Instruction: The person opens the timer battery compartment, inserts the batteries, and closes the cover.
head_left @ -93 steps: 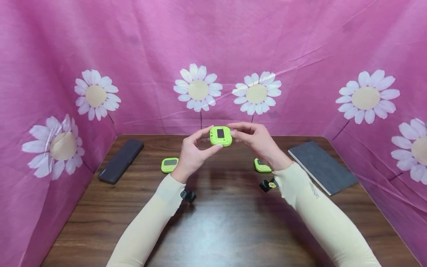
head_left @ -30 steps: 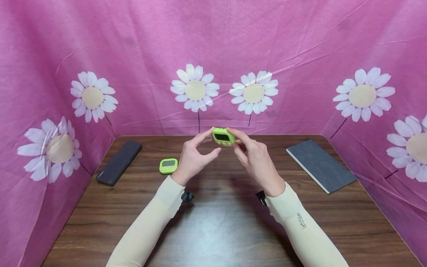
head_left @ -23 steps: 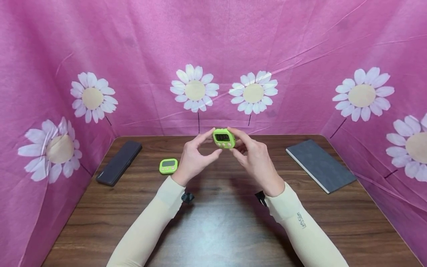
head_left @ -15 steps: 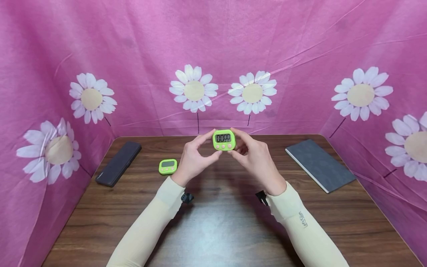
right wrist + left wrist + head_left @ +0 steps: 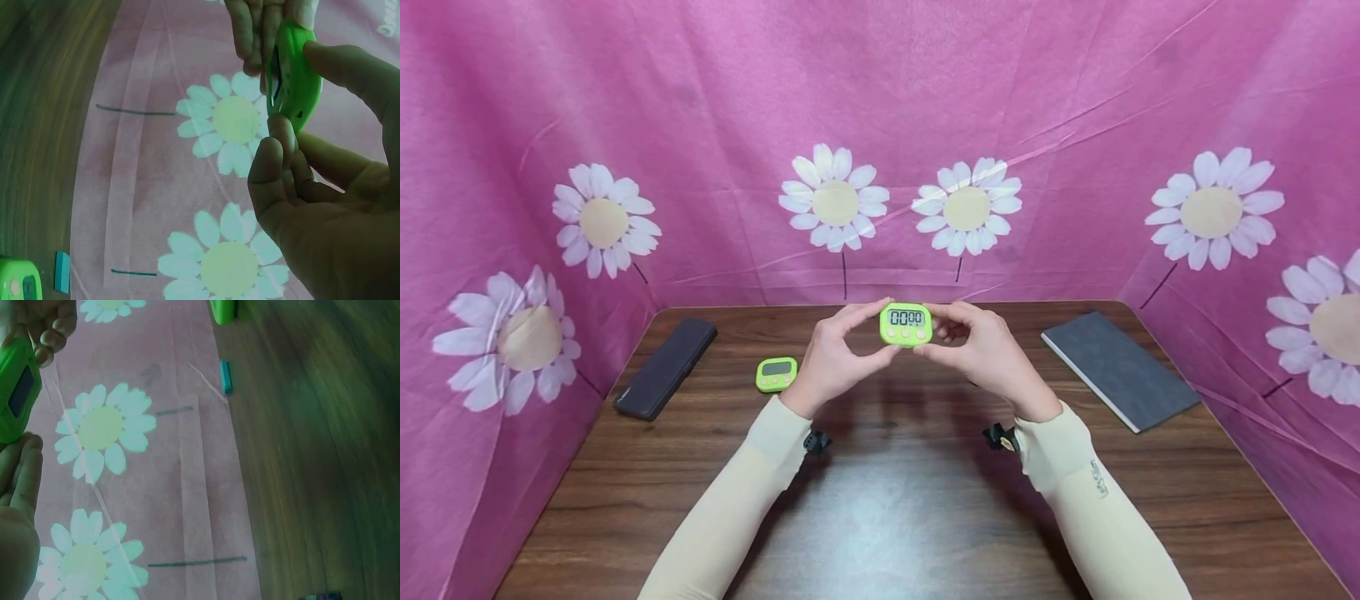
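A bright green digital timer point(image 5: 906, 325) is held up over the back of the table, its face toward the head camera and its display reading 00 00. My left hand point(image 5: 842, 348) pinches its left side, thumb below and fingers above. On the other side my right hand point(image 5: 988, 342) grips it with thumb and forefinger, other fingers curled behind. The right wrist view shows the timer point(image 5: 300, 81) edge-on between both hands. A second green timer point(image 5: 777, 375) lies on the table by my left wrist, its screen blank. Another green timer point(image 5: 19, 278) lies low in the right wrist view.
On the left of the wooden table point(image 5: 880, 517) lies a long dark case point(image 5: 666, 368). A dark grey notebook point(image 5: 1120, 371) is at the right. Both wrist views show a small teal block point(image 5: 225, 377) near the back edge. Pink flowered cloth point(image 5: 895, 100) hangs around the table.
The held timer has turned from its back to its face, and its digits have become readable. It has come down slightly. My right hand has shifted its grip, with its wrist moving outward.
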Available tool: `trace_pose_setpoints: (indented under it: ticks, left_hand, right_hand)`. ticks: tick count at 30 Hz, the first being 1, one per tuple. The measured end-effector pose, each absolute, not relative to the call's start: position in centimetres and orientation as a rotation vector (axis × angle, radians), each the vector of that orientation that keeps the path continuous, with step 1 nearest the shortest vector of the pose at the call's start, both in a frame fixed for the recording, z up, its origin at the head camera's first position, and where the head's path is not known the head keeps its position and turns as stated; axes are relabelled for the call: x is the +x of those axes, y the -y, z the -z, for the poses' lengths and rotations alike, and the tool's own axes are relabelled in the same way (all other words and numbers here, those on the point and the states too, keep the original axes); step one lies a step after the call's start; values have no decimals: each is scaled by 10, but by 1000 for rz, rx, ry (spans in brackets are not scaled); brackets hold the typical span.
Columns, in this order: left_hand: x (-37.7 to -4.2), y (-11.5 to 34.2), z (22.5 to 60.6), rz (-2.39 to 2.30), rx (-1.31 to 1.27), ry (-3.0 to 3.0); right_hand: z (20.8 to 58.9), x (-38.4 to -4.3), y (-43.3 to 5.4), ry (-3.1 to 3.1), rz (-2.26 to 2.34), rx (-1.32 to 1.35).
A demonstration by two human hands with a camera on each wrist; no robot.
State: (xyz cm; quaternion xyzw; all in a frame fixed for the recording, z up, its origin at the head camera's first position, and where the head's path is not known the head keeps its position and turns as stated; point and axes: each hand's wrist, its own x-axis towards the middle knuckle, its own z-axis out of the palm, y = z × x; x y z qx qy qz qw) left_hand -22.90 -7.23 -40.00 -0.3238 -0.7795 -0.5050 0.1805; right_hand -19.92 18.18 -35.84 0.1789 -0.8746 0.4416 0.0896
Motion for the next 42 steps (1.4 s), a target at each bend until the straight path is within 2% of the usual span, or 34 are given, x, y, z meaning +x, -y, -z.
trace_pose_setpoints:
  ticks: [8,18,25,38,39,42]
  left_hand:
    - [-247,74,406,1261,-937,2404]
    - [-275,62,430,886,-995,2887]
    - [-276,58,441,778,-959,2996]
    - [-272,57,446,706,-981,3036]
    - [-272,57,446,708,-982,3038]
    - [-270,61,442,689,-983,3049]
  right_hand:
    - [369,-223,-187,2802,-1197,560]
    - [413,-263,-188,3127,-930,695]
    - [431,-268,-180,3198,-839,670]
    - [438,-262,-174,3208,-764,635]
    - [451,-271,-180,3184,-778,675]
    - [448,-271,-181,3200,-784,686]
